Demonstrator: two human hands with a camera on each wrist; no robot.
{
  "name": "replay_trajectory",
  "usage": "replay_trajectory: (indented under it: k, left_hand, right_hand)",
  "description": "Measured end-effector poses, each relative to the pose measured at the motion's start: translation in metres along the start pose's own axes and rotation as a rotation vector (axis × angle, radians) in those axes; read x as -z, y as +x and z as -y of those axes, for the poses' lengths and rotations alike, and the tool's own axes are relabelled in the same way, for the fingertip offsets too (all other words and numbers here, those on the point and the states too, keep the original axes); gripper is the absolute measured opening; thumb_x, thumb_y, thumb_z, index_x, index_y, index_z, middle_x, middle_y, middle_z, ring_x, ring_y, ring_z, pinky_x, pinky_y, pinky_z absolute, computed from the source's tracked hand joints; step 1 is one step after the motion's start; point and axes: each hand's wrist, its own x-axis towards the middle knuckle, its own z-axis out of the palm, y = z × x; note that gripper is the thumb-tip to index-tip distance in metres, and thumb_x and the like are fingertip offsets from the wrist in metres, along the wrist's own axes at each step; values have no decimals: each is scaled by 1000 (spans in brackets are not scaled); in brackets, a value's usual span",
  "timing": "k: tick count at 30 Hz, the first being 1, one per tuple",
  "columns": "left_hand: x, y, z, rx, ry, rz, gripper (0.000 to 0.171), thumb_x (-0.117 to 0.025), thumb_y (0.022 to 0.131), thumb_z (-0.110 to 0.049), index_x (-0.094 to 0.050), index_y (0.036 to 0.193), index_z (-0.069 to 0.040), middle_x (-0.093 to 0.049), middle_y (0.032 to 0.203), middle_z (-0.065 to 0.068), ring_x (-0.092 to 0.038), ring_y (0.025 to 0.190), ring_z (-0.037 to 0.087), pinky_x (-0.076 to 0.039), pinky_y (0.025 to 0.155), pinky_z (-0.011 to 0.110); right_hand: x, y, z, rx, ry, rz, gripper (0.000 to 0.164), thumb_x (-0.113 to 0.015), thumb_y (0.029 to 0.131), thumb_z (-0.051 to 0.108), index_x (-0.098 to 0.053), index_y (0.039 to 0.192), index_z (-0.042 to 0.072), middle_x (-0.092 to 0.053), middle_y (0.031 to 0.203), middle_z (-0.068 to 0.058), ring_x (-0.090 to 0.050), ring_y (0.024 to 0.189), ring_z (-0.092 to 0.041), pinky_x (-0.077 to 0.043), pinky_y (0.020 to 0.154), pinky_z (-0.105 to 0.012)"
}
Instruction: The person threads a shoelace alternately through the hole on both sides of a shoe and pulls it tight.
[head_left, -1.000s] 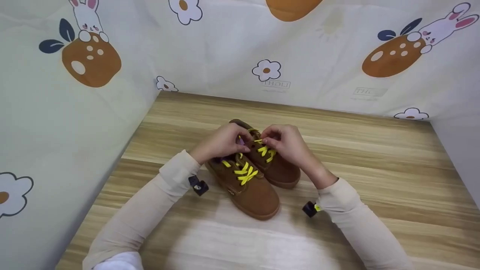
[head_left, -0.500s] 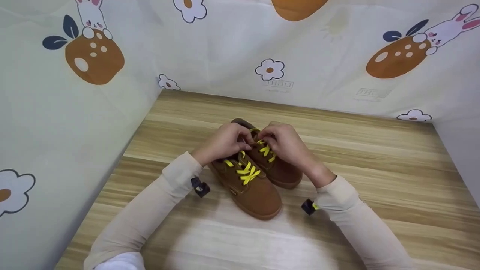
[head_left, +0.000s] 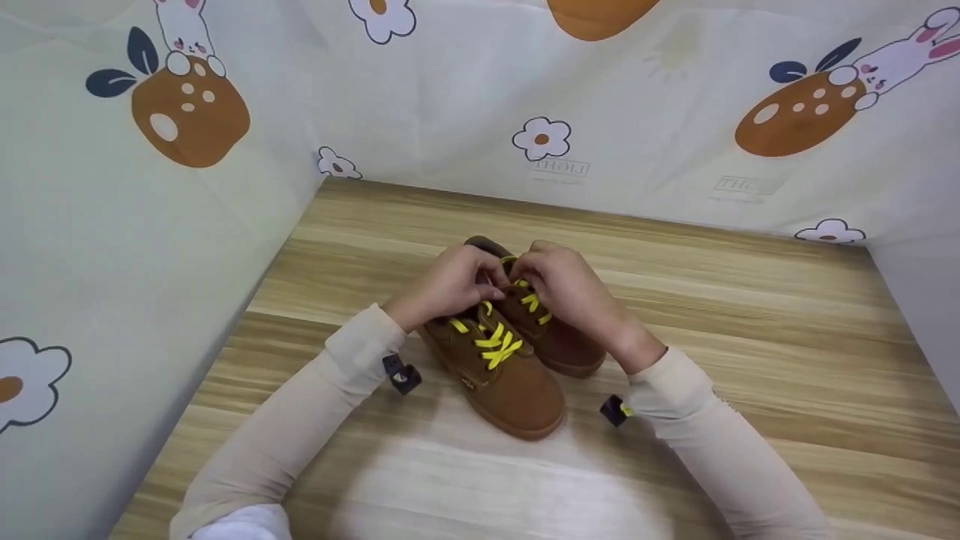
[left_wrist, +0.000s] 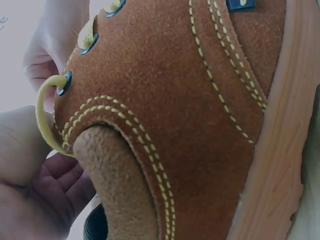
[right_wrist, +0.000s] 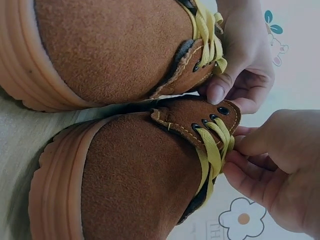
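Observation:
Two brown suede shoes with yellow laces stand side by side in the head view, the near shoe (head_left: 517, 401) in front of the far shoe (head_left: 576, 349). My left hand (head_left: 450, 283) pinches the far shoe's eyelet flap (right_wrist: 185, 116) by its edge, thumb close to the bare top eyelet (right_wrist: 223, 110). Opposite it, my right hand (head_left: 570, 289) has curled fingers at the yellow shoelace (right_wrist: 212, 145) of that shoe; the lace end between them is hidden. In the left wrist view, a lace loop (left_wrist: 43, 112) runs from the near shoe's top eyelet.
The shoes stand on a wood-grain tabletop (head_left: 360, 247). Pale printed cloth walls (head_left: 450, 97) close off the back and sides. Small dark cameras, one left (head_left: 403, 375) and one right (head_left: 615, 410), hang at the sleeve cuffs.
A second ago a stretch of yellow lace showed between the two hands; now it is hidden. My right hand has shifted slightly left and turned over the far shoe's laces. My left hand keeps its pinch.

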Motion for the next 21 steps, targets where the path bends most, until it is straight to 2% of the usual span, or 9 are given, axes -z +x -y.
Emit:
replay_trajectory:
  k: [6, 11, 21]
  left_hand:
    - [0, 1, 1, 21, -25, 10, 8, -75, 88, -17, -79, 93, -11, -78, 93, 3, -66, 80, 16, -51, 75, 28]
    - [-1, 2, 3, -11, -34, 14, 11, -74, 89, -14, -78, 98, -10, -78, 97, 5, -71, 92, 20, -56, 86, 33]
    - [-2, 1, 3, -26, -43, 34, 17, -71, 90, -11, -76, 106, -5, -76, 106, 9, -71, 97, 24, -56, 88, 36]
  right_hand:
    - [0, 1, -2, 0, 60, 14, 17, -59, 93, -2, -74, 94, 6, -68, 90, -9, -64, 85, -22, -54, 79, -36]
    - [-1, 3, -4, -42, 108, 22, 18, -58, 91, -5, -73, 93, 5, -69, 91, -10, -65, 87, -23, -54, 82, -38]
    - [-3, 9, -1, -139, 117, 45, 20, -55, 91, -5, -73, 93, 4, -70, 93, -12, -65, 89, -26, -54, 83, -39]
